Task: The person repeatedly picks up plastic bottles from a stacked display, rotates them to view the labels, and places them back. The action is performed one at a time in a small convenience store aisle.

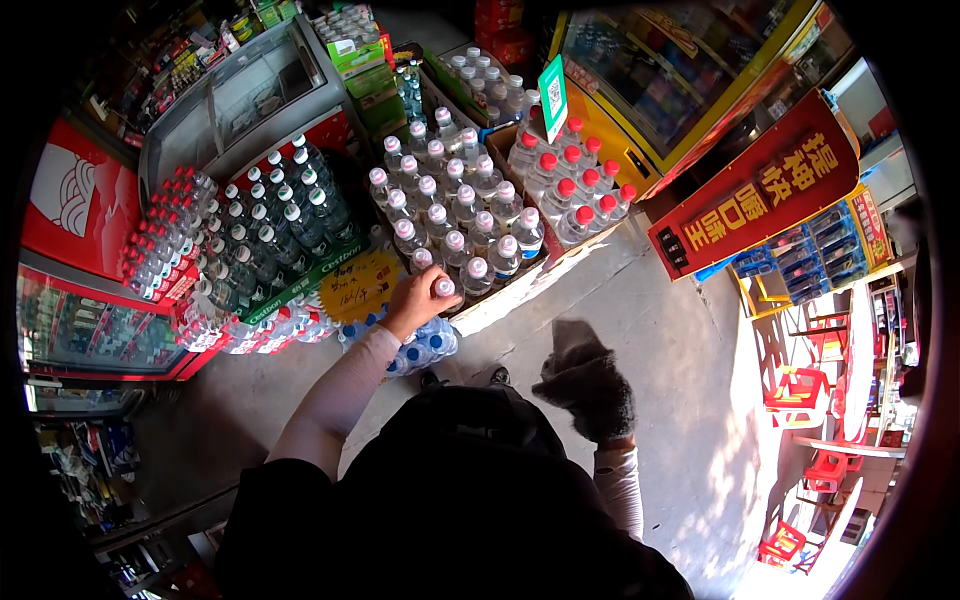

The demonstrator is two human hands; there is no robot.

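Observation:
Around the neck of a clear water bottle with a pink cap (444, 287), my left hand (411, 303) is closed at the near edge of a bottle display. Several rows of clear bottles with pink caps (436, 214) stand upright just beyond it. A fuzzy grey cloth or mitt (592, 388) covers my right hand, which is held apart from the bottles, over the floor to their right. The fingers of that hand are hidden, so whether it wears or grips the cloth does not show.
Red-capped bottles (572, 186) stand beyond on the right, white-capped ones (265, 230) on the left. Blue-capped bottles (428, 342) sit low near my left forearm. A yellow price sign (358, 284), a chest freezer (245, 105), a red sign (760, 190) and red stools (797, 390) surround the concrete floor (650, 300).

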